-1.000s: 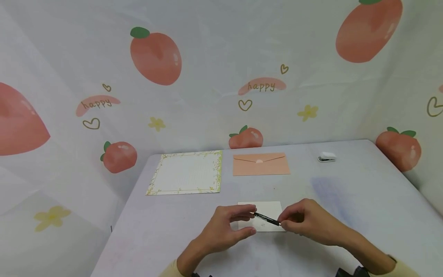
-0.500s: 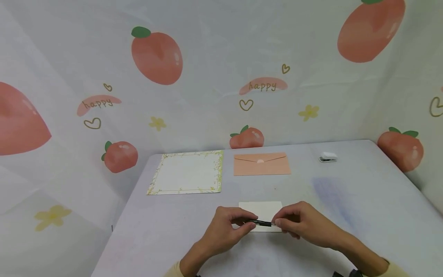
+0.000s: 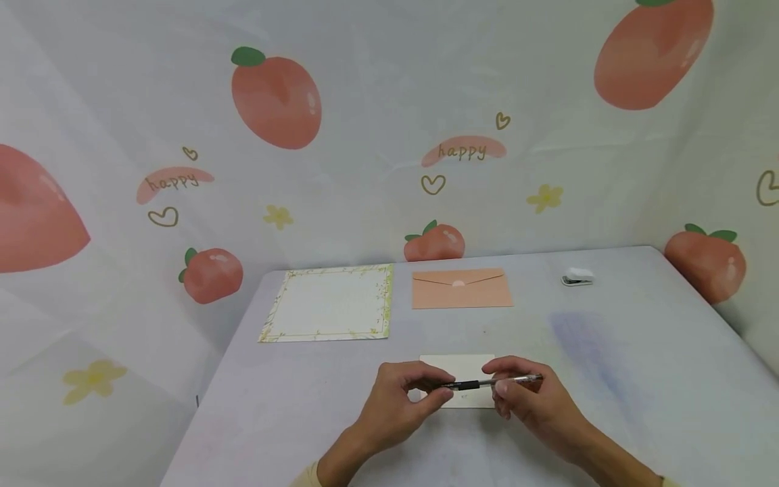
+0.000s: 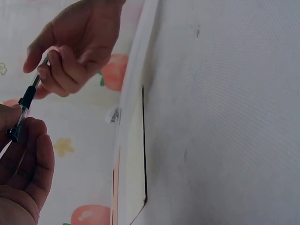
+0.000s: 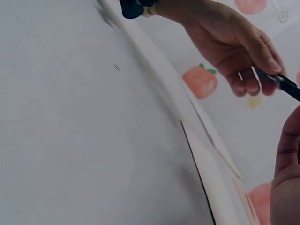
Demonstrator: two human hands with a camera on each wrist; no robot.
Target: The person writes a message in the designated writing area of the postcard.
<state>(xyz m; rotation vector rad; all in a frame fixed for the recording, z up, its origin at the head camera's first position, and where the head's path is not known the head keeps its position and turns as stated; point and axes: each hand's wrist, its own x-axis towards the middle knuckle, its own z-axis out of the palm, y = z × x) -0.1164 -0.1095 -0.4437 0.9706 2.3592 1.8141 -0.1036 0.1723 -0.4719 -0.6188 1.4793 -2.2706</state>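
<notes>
risk, cap end: we judge that the black end of the pen (image 3: pixel 487 383), pinched by the left hand (image 3: pixel 398 406) at lower centre of the head view, could come free with a jerk if the two hands pull apart along the barrel; the cause would be a tight fit giving way all at once.
risk, ink: we judge the tip could mark the small cream card (image 3: pixel 458 368) lying directly below the pen, should either hand dip.
risk, drop: the pen is carried clear of the table (image 3: pixel 608 352) by fingertips only; a slack pinch on either side would let it fall onto the card.
left hand pose: lower centre-left of the head view, wrist low, fingers curled, thumb and forefinger pinching the pen's dark end; the left wrist view (image 4: pixel 18 117) confirms this.
pen location: level, just above the card, spanning the gap between the hands.
right hand (image 3: pixel 529 406) pose: lower centre-right, fingers curled round the clear barrel, which runs on past the knuckles.
far items, left to right: bordered letter sheet (image 3: pixel 328 302), pink envelope (image 3: pixel 461 289), small white object (image 3: pixel 576 276), all well apart from the hands.
</notes>
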